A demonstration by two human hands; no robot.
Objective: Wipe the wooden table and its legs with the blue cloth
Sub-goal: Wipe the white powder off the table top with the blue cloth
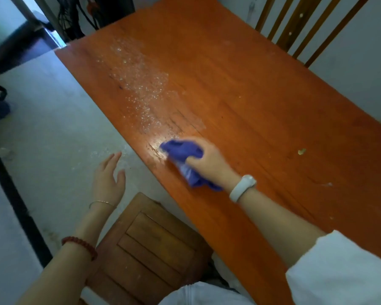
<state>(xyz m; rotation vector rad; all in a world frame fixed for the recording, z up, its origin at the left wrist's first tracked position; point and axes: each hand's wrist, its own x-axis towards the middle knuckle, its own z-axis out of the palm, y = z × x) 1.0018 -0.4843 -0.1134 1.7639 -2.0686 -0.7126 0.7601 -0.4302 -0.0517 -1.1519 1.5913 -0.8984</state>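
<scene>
Head view: early in the job, by the look of it. Blue cloth bunched in the right hand, fingers curled round it, pressed on the tabletop near its left edge. Droplets beyond, unwiped; legs out of sight, presumably untouched. Left hand off the edge, fingers loosely spread, holding nothing.
</scene>
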